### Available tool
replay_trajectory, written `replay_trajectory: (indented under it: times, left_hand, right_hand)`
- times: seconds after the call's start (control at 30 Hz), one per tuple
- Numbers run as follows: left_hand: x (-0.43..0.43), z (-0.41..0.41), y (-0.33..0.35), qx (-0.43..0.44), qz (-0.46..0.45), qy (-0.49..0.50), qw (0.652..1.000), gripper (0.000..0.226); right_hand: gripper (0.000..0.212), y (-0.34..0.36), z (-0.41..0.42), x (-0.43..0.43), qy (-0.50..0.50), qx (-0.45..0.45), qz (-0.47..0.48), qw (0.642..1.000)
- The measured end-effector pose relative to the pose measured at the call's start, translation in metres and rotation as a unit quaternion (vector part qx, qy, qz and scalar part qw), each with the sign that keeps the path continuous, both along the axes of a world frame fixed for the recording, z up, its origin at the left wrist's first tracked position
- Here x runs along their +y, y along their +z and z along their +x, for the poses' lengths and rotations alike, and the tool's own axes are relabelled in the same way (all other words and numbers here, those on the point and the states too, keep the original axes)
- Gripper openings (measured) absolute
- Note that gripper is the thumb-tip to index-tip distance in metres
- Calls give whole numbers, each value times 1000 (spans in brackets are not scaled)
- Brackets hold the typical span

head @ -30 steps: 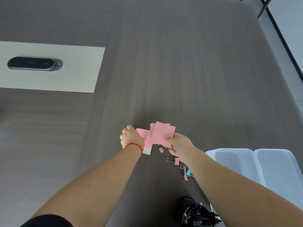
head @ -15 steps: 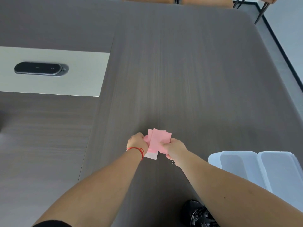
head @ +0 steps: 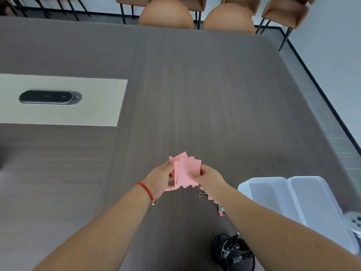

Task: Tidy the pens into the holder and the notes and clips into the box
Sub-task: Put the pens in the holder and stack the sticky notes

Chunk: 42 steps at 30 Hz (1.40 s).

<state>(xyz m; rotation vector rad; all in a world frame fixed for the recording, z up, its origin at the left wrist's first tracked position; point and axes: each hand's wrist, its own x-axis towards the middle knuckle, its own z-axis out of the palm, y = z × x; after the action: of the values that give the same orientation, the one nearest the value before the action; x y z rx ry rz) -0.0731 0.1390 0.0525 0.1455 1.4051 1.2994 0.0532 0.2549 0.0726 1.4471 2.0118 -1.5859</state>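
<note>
Both hands meet over the grey table (head: 214, 106), clamped on a loose fan of pink sticky notes (head: 187, 172): the left hand (head: 161, 179) grips their left edge, the right hand (head: 208, 178) pinches the right. Just right of the notes, binder clips (head: 212, 200) lie on the table under the right forearm. Further right sits the open white box (head: 293, 200). The black mesh pen holder (head: 233, 253) stands nearer the person than the notes.

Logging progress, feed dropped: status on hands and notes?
Left hand and right hand both gripping pink notes, lifted off table. Binder clips loose beside white box. Path clear.
</note>
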Motion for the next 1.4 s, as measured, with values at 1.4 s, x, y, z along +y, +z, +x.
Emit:
replay_trajectory:
  times: [1.4]
  left_hand:
    - [176, 240, 1, 432, -206, -152, 865, 40]
  right_hand:
    - [35, -55, 198, 127, -91, -78, -6, 993]
